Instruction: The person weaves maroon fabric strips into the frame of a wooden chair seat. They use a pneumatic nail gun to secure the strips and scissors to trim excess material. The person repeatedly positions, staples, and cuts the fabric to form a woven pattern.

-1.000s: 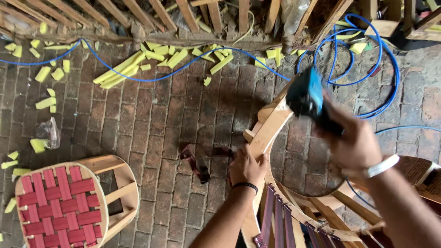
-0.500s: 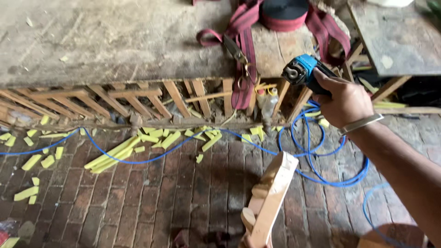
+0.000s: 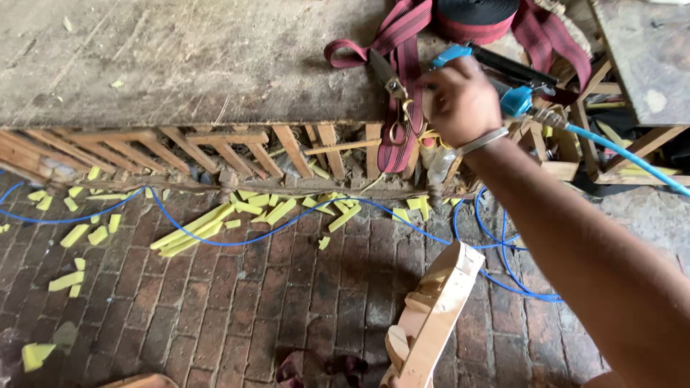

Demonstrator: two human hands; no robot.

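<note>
- The right hand [image 3: 463,100] reached up to the edge of a rough, dusty wooden platform [image 3: 180,57], its fingers wrapped tight around a blue-bodied pneumatic stapler with a long black magazine [image 3: 514,79].
- The stapler lay at the platform's edge with its black magazine pointing right, beside a dangling strap.
- A light blue air hose [image 3: 618,154] ran from the stapler's brass fitting off to the right, and more of it lay looped over the worn red brick floor [image 3: 237,302].
- A metal bangle [image 3: 480,141] circled the right wrist.
- Just left of the hand, a pair of steel scissors with yellowish handles [image 3: 392,97] rested on a maroon striped webbing strap [image 3: 395,79], which hung over the platform's edge.
- A black-and-red roll of webbing [image 3: 478,14] sat at the top, touching the strap.
- Under the platform ran a row of slanted wooden slats [image 3: 215,151].
- Yellow foam offcuts [image 3: 194,228] lay scattered along the floor beside the hose.
- A pale, unfinished wooden chair frame [image 3: 431,316] rose from the bottom edge.
- The left hand was out of sight, so its grip cannot be told.
</note>
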